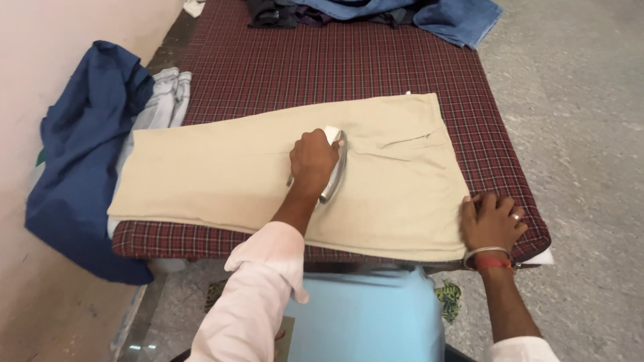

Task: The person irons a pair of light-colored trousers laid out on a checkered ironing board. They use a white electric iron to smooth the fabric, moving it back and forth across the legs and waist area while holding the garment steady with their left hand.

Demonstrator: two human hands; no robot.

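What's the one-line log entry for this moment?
left hand gripping iron on beige trousers | right hand flat on trousers' edge | checked ironing table | blue clothes at left

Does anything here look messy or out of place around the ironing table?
Mostly tidy. The beige trousers lie flat under the iron. The only oddity is a blue garment slumped off the table's left edge against the wall.

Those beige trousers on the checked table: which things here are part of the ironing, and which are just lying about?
In use:
beige trousers
iron, gripped by left hand
right hand, pressing the trouser edge flat
checked table

Lying about:
blue cloth hanging off the left side
pale jeans
dark clothes
blue denim
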